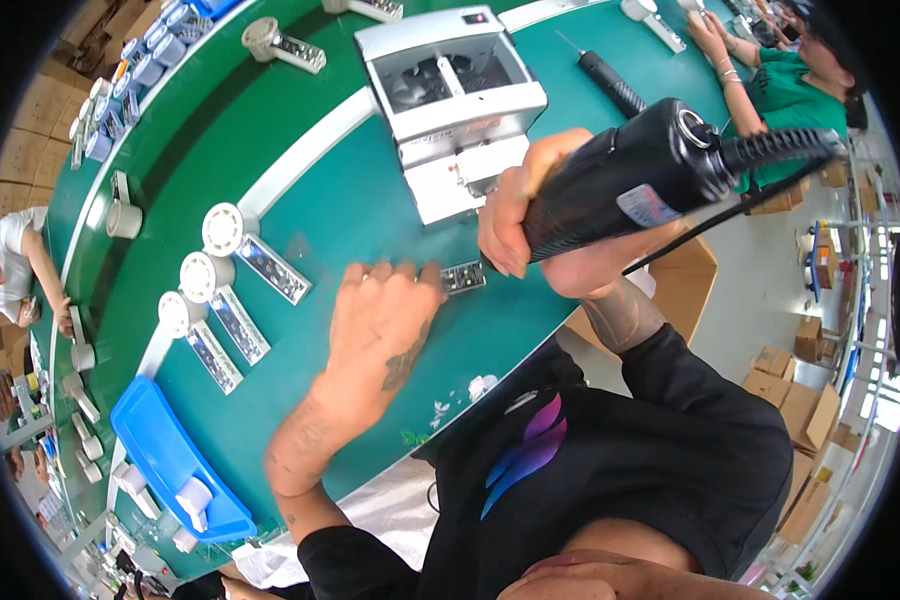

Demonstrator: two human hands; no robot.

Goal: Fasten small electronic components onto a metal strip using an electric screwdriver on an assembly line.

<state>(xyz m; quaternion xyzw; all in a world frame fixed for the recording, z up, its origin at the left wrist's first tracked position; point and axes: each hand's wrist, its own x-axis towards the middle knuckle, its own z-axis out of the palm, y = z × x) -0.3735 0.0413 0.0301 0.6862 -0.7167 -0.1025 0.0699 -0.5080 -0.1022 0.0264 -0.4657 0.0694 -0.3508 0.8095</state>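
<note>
The left hand [380, 315] is lying flat on the green table [370, 210], fingertips pinning the near-left end of a small metal part [462, 277]. Its long axis is running left to right. Just right, the right hand [515, 215] is gripping a black electric screwdriver [630, 175], tip meeting the part's far-right end. Farther off, a grey machine [450, 95] is standing.

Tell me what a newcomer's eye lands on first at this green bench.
The big black electric screwdriver stands out first, gripped in the right hand at centre right, its tip down on a small dark part. The left hand lies flat on the green table, its fingers against that part. Behind sits a grey box-shaped machine; at left, a row of white round-headed pieces and a blue tray.
</note>
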